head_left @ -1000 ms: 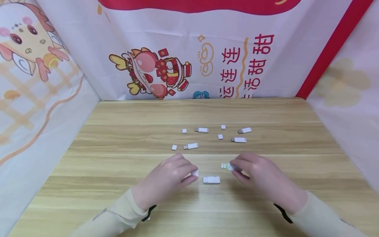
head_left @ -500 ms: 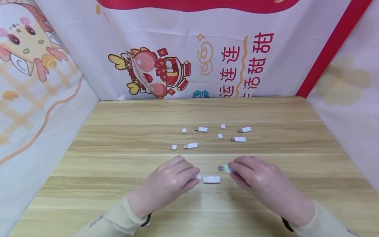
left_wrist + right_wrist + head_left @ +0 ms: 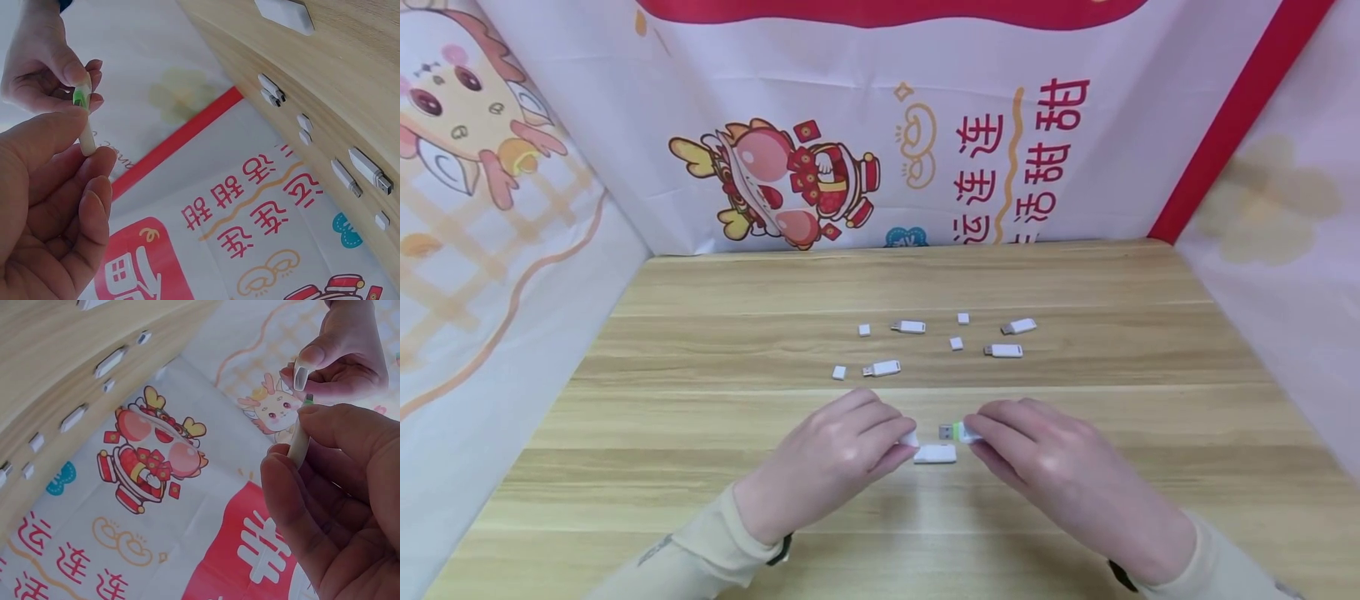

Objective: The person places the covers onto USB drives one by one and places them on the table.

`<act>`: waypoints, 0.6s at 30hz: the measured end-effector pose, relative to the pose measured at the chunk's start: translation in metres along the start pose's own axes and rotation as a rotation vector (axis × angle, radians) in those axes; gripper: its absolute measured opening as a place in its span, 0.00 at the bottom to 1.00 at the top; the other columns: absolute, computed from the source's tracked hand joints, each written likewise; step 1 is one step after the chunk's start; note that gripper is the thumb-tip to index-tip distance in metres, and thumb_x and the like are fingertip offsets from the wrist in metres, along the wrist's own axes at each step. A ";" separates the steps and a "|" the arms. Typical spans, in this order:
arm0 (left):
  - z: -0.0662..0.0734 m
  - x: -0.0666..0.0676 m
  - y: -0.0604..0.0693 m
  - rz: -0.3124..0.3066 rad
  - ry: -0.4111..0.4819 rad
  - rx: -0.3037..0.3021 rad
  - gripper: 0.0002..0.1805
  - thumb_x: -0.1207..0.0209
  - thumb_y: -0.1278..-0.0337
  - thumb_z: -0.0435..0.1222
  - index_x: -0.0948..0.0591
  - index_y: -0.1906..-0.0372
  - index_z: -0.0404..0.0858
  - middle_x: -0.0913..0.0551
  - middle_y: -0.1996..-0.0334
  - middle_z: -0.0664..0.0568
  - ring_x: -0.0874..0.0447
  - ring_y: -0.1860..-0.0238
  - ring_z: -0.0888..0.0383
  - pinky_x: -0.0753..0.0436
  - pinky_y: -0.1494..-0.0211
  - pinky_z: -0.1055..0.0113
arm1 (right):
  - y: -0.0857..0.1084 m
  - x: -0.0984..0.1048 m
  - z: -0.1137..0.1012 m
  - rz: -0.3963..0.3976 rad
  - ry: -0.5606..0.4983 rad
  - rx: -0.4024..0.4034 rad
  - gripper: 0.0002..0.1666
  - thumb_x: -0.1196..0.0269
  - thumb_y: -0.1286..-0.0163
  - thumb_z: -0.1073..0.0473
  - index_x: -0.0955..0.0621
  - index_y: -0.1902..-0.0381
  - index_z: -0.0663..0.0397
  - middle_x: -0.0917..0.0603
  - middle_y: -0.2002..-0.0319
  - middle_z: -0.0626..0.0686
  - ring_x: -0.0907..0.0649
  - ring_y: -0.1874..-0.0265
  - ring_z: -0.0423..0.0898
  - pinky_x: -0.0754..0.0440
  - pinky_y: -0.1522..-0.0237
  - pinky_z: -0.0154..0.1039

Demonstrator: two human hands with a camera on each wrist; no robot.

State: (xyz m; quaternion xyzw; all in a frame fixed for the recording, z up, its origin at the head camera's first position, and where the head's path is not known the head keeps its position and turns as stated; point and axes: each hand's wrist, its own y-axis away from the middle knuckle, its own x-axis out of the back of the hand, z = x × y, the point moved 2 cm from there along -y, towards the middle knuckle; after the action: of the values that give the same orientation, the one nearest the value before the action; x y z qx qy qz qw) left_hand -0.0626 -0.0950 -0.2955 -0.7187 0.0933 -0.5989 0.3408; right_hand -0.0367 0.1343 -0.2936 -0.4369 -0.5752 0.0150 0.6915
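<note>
My left hand (image 3: 838,454) pinches a small white cap (image 3: 911,437) between thumb and fingertips. Its hollow mouth shows in the right wrist view, where the cap (image 3: 302,376) tilts downward. My right hand (image 3: 1067,475) holds a white USB flash drive (image 3: 971,432) with a green band, its metal plug facing left toward the cap. A short gap separates plug and cap in the head view. Just below them, a closed white USB flash drive (image 3: 936,454) lies on the wooden table (image 3: 685,467), its left end close to my left fingertips.
Farther back lie several uncapped white flash drives, among them a nearer drive (image 3: 884,367) and a rightmost drive (image 3: 1019,327). Loose caps sit beside them, such as the leftmost cap (image 3: 838,372). A printed cloth (image 3: 850,75) hangs behind the table, with more cloth at both sides.
My right hand has moved left with the flash drive, bringing its plug nearer the cap. The left hand has shifted slightly right with the cap. Things on the table stay put.
</note>
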 end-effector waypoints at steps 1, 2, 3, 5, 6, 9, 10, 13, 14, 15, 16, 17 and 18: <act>0.000 0.000 -0.001 0.000 0.000 -0.001 0.09 0.29 0.46 0.34 0.15 0.62 0.35 0.15 0.67 0.53 0.21 0.66 0.59 0.19 0.60 0.73 | 0.000 0.000 0.000 0.002 0.000 0.003 0.28 0.57 0.18 0.49 0.16 0.57 0.61 0.16 0.61 0.51 0.15 0.64 0.46 0.14 0.62 0.41; 0.000 0.000 -0.001 0.000 0.002 -0.001 0.09 0.29 0.46 0.34 0.15 0.62 0.35 0.15 0.67 0.53 0.21 0.66 0.59 0.19 0.60 0.74 | -0.001 0.000 0.000 0.003 0.000 0.003 0.28 0.57 0.18 0.49 0.16 0.57 0.61 0.16 0.61 0.51 0.15 0.63 0.46 0.14 0.62 0.41; 0.000 0.000 -0.002 -0.002 0.001 -0.001 0.09 0.29 0.46 0.34 0.15 0.62 0.35 0.15 0.67 0.53 0.21 0.66 0.59 0.19 0.60 0.73 | -0.001 0.001 -0.001 0.002 0.001 0.004 0.28 0.57 0.18 0.49 0.16 0.57 0.61 0.16 0.61 0.51 0.15 0.63 0.46 0.14 0.62 0.41; 0.000 0.000 -0.003 -0.007 0.000 -0.002 0.09 0.29 0.46 0.34 0.15 0.61 0.35 0.15 0.66 0.53 0.21 0.66 0.59 0.19 0.59 0.73 | -0.002 0.001 -0.001 -0.002 0.001 0.005 0.28 0.57 0.18 0.49 0.16 0.57 0.61 0.16 0.61 0.51 0.15 0.63 0.46 0.14 0.62 0.41; 0.001 0.000 -0.003 -0.010 -0.001 -0.003 0.09 0.29 0.45 0.34 0.15 0.61 0.35 0.15 0.66 0.53 0.21 0.65 0.59 0.19 0.59 0.73 | -0.002 0.001 -0.001 -0.005 0.002 0.005 0.28 0.57 0.18 0.49 0.16 0.57 0.61 0.16 0.61 0.51 0.15 0.63 0.46 0.14 0.61 0.41; 0.001 0.000 -0.004 -0.021 -0.005 -0.001 0.10 0.29 0.45 0.35 0.15 0.61 0.35 0.15 0.66 0.53 0.20 0.65 0.59 0.19 0.58 0.74 | -0.003 0.001 -0.002 0.000 0.004 0.013 0.28 0.57 0.18 0.49 0.16 0.57 0.62 0.16 0.61 0.51 0.15 0.63 0.46 0.14 0.62 0.41; 0.001 0.000 -0.005 -0.025 -0.004 0.001 0.10 0.29 0.45 0.35 0.14 0.61 0.35 0.14 0.66 0.53 0.20 0.65 0.60 0.19 0.58 0.74 | -0.003 0.001 -0.002 -0.002 0.004 0.012 0.28 0.57 0.18 0.49 0.16 0.57 0.62 0.16 0.61 0.51 0.15 0.63 0.46 0.14 0.62 0.40; 0.002 0.000 -0.006 -0.029 -0.008 0.000 0.10 0.29 0.45 0.35 0.14 0.61 0.35 0.14 0.66 0.53 0.20 0.65 0.60 0.19 0.59 0.74 | -0.003 0.001 -0.002 -0.004 0.005 0.013 0.28 0.57 0.18 0.49 0.15 0.57 0.62 0.16 0.61 0.52 0.15 0.63 0.46 0.14 0.62 0.40; 0.002 0.000 -0.006 -0.027 -0.013 -0.005 0.10 0.29 0.45 0.36 0.14 0.61 0.35 0.14 0.66 0.53 0.20 0.65 0.60 0.19 0.59 0.74 | -0.003 0.001 -0.003 -0.003 0.005 0.014 0.28 0.57 0.18 0.49 0.15 0.57 0.62 0.16 0.61 0.52 0.15 0.63 0.46 0.14 0.63 0.40; 0.002 0.000 -0.007 -0.026 -0.016 -0.008 0.10 0.29 0.45 0.36 0.14 0.61 0.35 0.14 0.66 0.53 0.20 0.65 0.60 0.19 0.58 0.74 | -0.004 0.001 -0.003 -0.001 0.005 0.015 0.28 0.57 0.18 0.49 0.15 0.57 0.62 0.16 0.61 0.52 0.15 0.64 0.46 0.14 0.63 0.40; 0.002 0.000 -0.007 -0.024 -0.017 -0.011 0.10 0.29 0.45 0.36 0.14 0.60 0.35 0.14 0.65 0.53 0.20 0.65 0.59 0.19 0.58 0.74 | -0.004 0.001 -0.003 0.003 0.004 0.016 0.28 0.57 0.18 0.49 0.15 0.57 0.62 0.16 0.61 0.51 0.15 0.64 0.46 0.14 0.63 0.40; 0.003 0.001 -0.008 -0.020 -0.021 -0.017 0.10 0.29 0.45 0.36 0.14 0.60 0.35 0.14 0.65 0.53 0.20 0.65 0.59 0.19 0.58 0.74 | -0.004 0.001 -0.003 0.010 0.005 0.021 0.28 0.57 0.18 0.50 0.15 0.58 0.62 0.16 0.61 0.51 0.15 0.64 0.46 0.14 0.64 0.40; 0.003 0.001 -0.008 -0.017 -0.022 -0.022 0.10 0.29 0.45 0.36 0.14 0.60 0.35 0.14 0.65 0.53 0.20 0.65 0.59 0.19 0.58 0.74 | -0.005 0.001 -0.003 0.015 0.003 0.025 0.28 0.57 0.18 0.50 0.15 0.58 0.62 0.16 0.62 0.51 0.15 0.64 0.46 0.14 0.64 0.39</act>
State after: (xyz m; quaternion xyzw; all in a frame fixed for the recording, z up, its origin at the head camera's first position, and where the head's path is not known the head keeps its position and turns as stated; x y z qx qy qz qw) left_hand -0.0621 -0.0883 -0.2903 -0.7297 0.0899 -0.5926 0.3290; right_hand -0.0357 0.1301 -0.2898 -0.4325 -0.5706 0.0264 0.6976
